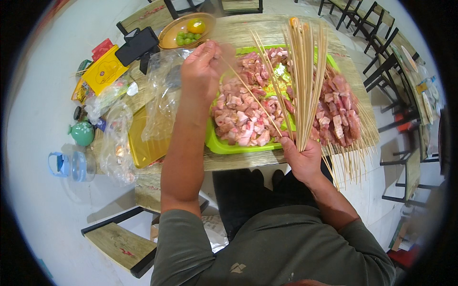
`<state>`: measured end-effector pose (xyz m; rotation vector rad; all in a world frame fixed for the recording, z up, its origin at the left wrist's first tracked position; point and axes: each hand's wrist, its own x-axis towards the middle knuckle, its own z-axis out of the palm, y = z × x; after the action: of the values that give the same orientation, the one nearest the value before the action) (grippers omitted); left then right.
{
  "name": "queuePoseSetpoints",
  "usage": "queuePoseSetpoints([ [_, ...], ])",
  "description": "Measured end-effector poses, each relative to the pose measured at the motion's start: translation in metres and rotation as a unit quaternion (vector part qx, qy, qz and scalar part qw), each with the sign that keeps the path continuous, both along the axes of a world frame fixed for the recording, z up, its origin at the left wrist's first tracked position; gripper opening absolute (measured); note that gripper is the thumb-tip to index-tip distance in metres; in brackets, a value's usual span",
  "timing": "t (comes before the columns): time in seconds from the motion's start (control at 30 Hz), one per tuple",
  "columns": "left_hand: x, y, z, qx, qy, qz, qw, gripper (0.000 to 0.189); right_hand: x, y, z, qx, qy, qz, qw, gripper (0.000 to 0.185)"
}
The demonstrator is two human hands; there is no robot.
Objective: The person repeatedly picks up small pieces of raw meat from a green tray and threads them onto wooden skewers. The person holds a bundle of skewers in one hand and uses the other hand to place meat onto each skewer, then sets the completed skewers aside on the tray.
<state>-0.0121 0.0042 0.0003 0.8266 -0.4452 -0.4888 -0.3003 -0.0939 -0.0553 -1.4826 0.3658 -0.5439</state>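
My right hand (303,159) grips a thick bundle of bamboo skewers (304,89) near its lower end, with the sticks pointing away from me. One single bamboo skewer (250,92) slants left from my right thumb to my raised left hand (204,64). The left fingers look pinched at its upper end, partly blurred. Below lies a bright green tray (229,148) with a heap of diced raw meat (243,118). More meat pieces (254,69) lie at its far side. On its right, threaded meat skewers (340,111) are piled up, their bare sticks overhanging the table edge.
Left on the wooden table (243,25) are a fruit bowl (164,37), a phone on a stand (137,48), a clear plastic bag (161,107), a yellow tray (148,139) and a yellow box (105,69). A plastic jug (77,166) stands beyond. Stools (121,246) surround the table.
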Motion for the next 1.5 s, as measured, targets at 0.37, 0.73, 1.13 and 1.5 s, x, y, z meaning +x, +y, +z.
queuePoseSetpoints([
  [0.37,0.002,0.001,-0.006,0.004,0.018,-0.041,0.999,0.021,0.0,0.0,-0.001,-0.034,0.014,-0.006,0.999,0.014],
  [0.73,-0.029,-0.007,0.012,0.039,0.034,-0.074,0.996,0.023,0.001,0.001,-0.004,-0.104,-0.007,-0.017,0.994,0.013],
  [1.13,-0.053,-0.016,0.016,0.04,0.038,-0.104,0.993,0.024,0.001,0.004,-0.011,-0.1,-0.048,-0.031,0.993,0.019],
  [1.5,-0.1,-0.037,-0.001,0.268,-0.042,-0.169,0.947,0.018,0.002,0.004,-0.001,-0.001,-0.002,-0.063,0.998,0.016],
])
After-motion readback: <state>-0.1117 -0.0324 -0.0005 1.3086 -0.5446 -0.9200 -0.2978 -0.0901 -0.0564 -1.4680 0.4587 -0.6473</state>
